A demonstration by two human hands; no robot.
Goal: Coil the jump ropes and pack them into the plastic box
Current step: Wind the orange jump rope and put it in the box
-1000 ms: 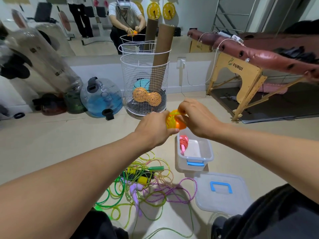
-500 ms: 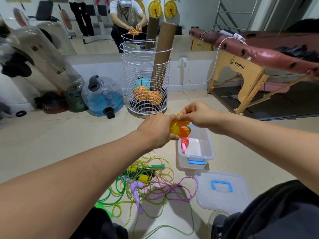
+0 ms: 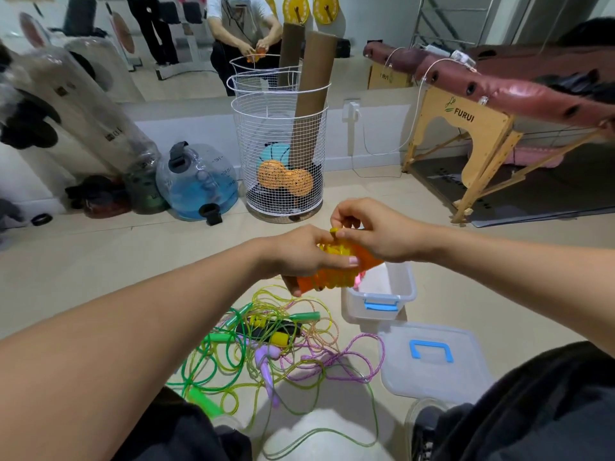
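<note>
An orange-handled jump rope (image 3: pixel 336 274), its yellow cord wound round the handles, is held between both hands above the floor. My left hand (image 3: pixel 299 254) grips the bundle from the left. My right hand (image 3: pixel 372 234) pinches the yellow cord end at the top of it. Just below and to the right stands the clear plastic box (image 3: pixel 379 297) with blue latch; a pink rope shows at its left inner edge. A tangle of green, yellow and purple jump ropes (image 3: pixel 273 347) lies on the floor in front of me.
The box's clear lid (image 3: pixel 432 361) with blue handle lies on the floor at right. A white wire basket (image 3: pixel 279 154) with cardboard tubes stands behind, a blue water jug (image 3: pixel 196 181) to its left, a massage table (image 3: pixel 482 104) at right. A mirror lines the back wall.
Both hands have come lower and nearer the box with the orange bundle. My right hand has shifted from the bundle's side to its top, pinching the cord end.
</note>
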